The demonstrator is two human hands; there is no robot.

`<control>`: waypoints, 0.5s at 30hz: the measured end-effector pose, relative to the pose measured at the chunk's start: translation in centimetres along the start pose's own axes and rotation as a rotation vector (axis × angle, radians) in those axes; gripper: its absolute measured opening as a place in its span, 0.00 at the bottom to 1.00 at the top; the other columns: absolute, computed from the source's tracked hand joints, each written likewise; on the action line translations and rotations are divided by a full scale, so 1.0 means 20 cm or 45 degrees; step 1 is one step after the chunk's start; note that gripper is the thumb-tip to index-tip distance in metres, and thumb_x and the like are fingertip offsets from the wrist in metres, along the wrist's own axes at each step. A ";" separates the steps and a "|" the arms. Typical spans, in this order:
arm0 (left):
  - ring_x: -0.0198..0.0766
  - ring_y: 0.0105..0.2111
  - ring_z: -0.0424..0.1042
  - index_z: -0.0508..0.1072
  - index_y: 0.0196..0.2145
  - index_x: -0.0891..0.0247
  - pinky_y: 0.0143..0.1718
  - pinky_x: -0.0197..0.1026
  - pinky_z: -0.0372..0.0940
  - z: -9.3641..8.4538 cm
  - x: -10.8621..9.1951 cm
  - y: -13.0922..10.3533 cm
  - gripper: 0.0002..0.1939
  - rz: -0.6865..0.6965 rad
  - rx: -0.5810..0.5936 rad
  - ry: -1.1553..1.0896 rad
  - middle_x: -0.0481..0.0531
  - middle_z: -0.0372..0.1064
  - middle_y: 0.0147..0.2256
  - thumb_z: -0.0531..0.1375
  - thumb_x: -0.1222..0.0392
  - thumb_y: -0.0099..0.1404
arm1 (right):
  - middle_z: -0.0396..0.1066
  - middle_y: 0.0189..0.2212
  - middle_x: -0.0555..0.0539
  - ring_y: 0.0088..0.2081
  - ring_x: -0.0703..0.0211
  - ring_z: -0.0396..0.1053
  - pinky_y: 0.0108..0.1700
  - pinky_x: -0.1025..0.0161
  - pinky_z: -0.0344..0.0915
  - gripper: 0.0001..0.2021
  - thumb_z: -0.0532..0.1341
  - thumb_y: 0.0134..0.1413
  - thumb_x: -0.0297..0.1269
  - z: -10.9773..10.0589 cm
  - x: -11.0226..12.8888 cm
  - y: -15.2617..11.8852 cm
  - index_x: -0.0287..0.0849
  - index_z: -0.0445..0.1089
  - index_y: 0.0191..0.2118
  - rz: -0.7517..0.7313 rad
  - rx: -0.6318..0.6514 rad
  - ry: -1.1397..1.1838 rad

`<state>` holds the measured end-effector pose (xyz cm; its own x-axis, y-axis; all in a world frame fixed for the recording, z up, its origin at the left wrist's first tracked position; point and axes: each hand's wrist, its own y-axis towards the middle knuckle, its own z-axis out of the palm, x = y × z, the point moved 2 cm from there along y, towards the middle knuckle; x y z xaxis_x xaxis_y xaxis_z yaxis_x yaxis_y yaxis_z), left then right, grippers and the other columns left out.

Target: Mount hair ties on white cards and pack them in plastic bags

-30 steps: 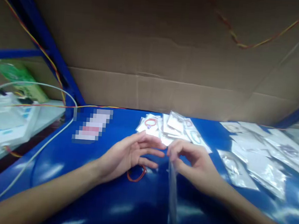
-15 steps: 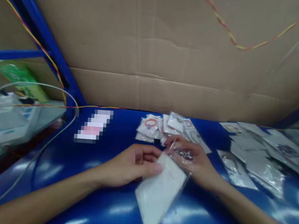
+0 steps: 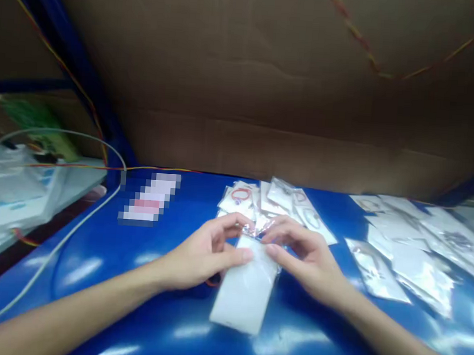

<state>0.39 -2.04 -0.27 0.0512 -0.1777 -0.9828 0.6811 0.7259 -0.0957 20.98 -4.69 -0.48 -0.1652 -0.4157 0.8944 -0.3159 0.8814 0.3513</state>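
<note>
Between both hands, above the blue table (image 3: 162,323), is a white card in a clear plastic bag (image 3: 245,294). My left hand (image 3: 207,251) pinches its upper left side, with the thumb flat on the card. At the upper right edge, my right hand (image 3: 305,252) grips the same bag with thumb and fingers. Crinkled clear plastic shows at the bag's top, between the fingertips. A bit of an orange-red loop (image 3: 213,280) peeks out under my left hand; what it belongs to is hidden. Just beyond the hands lies a pile of bagged cards (image 3: 241,195), one with a red bracelet-like loop.
More bagged cards (image 3: 411,233) are spread over the right side. A blurred-out white and pink slip (image 3: 150,201) lies at left. A pale cable (image 3: 59,246) curves along the left edge, and a cardboard wall (image 3: 267,93) stands behind.
The bagged card has turned more upright and its lower end has drawn back from the near edge. My right hand now holds its top edge closer to my left hand.
</note>
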 end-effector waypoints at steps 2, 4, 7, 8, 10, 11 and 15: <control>0.30 0.22 0.69 0.70 0.43 0.60 0.22 0.31 0.63 -0.01 0.00 0.01 0.14 0.047 -0.066 0.020 0.47 0.73 0.34 0.68 0.55 0.63 | 0.74 0.42 0.47 0.45 0.56 0.71 0.47 0.61 0.66 0.07 0.66 0.62 0.39 0.01 -0.02 0.00 0.47 0.76 0.45 0.026 -0.047 0.009; 0.31 0.24 0.71 0.70 0.42 0.60 0.23 0.31 0.64 -0.03 -0.01 0.01 0.14 0.104 -0.154 -0.018 0.48 0.74 0.35 0.69 0.57 0.62 | 0.74 0.42 0.47 0.41 0.58 0.72 0.43 0.62 0.68 0.11 0.61 0.67 0.41 0.01 -0.04 0.00 0.48 0.72 0.52 0.082 -0.146 0.061; 0.33 0.24 0.73 0.69 0.42 0.58 0.24 0.32 0.66 -0.07 -0.05 0.02 0.16 0.203 -0.325 -0.136 0.46 0.75 0.33 0.70 0.61 0.59 | 0.74 0.38 0.48 0.37 0.59 0.72 0.40 0.62 0.68 0.10 0.52 0.72 0.37 0.02 -0.07 0.00 0.46 0.71 0.48 0.117 -0.173 -0.025; 0.33 0.24 0.73 0.68 0.41 0.58 0.24 0.32 0.66 -0.09 -0.06 0.02 0.16 0.231 -0.386 -0.174 0.45 0.75 0.32 0.69 0.62 0.59 | 0.75 0.38 0.48 0.39 0.58 0.72 0.43 0.61 0.68 0.10 0.52 0.70 0.33 0.03 -0.07 0.00 0.45 0.72 0.44 0.072 -0.111 -0.112; 0.33 0.21 0.71 0.66 0.41 0.57 0.22 0.32 0.65 -0.12 -0.08 0.02 0.17 0.250 -0.492 -0.234 0.44 0.74 0.29 0.68 0.64 0.58 | 0.76 0.45 0.46 0.48 0.55 0.72 0.53 0.58 0.66 0.12 0.54 0.66 0.26 0.06 -0.05 0.00 0.44 0.74 0.44 -0.089 0.127 -0.320; 0.33 0.21 0.70 0.65 0.41 0.57 0.21 0.32 0.65 -0.13 -0.09 0.02 0.17 0.264 -0.544 -0.258 0.43 0.73 0.28 0.67 0.65 0.57 | 0.75 0.50 0.45 0.53 0.54 0.70 0.57 0.56 0.63 0.15 0.55 0.63 0.23 0.09 -0.04 -0.01 0.45 0.74 0.46 -0.176 0.275 -0.414; 0.34 0.22 0.71 0.65 0.40 0.56 0.21 0.32 0.65 -0.16 -0.10 0.04 0.18 0.278 -0.670 -0.291 0.43 0.73 0.29 0.66 0.66 0.54 | 0.69 0.61 0.46 0.64 0.54 0.63 0.65 0.53 0.54 0.26 0.57 0.62 0.23 0.17 -0.02 -0.04 0.49 0.66 0.63 -0.357 0.698 -0.635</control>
<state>-1.56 0.96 1.16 0.3438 -0.0836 -0.9353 0.1885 0.9819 -0.0185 18.09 -5.96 -1.97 -0.3696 -0.7716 0.5177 -0.8014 0.5467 0.2428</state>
